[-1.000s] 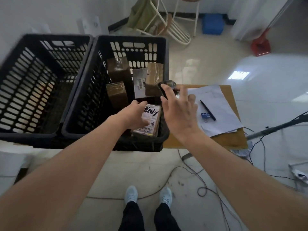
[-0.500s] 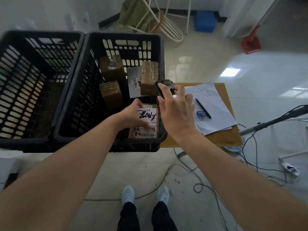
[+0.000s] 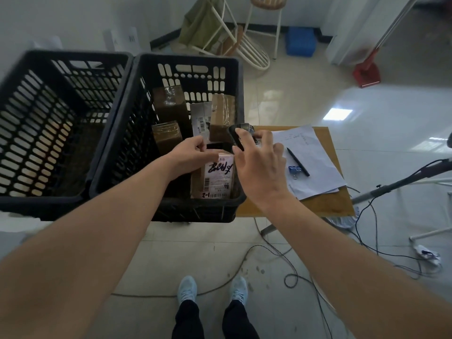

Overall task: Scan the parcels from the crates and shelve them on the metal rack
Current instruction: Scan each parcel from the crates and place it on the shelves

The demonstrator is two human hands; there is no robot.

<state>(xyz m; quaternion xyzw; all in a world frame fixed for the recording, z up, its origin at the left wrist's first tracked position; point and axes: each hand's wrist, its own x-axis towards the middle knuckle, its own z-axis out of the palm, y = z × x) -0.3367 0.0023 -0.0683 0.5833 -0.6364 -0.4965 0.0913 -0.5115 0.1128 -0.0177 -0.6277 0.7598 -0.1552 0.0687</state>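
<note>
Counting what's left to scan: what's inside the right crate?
Right crate: the labelled parcel the left hand grips, three brown parcels and a grey labelled one behind it. Anything beneath them or the arms is hidden.

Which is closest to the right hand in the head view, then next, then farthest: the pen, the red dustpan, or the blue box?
From the right hand:
1. Pen, just right of it on the papers.
2. Red dustpan, far off on the floor, upper right.
3. Blue box, by the far wall.
</note>
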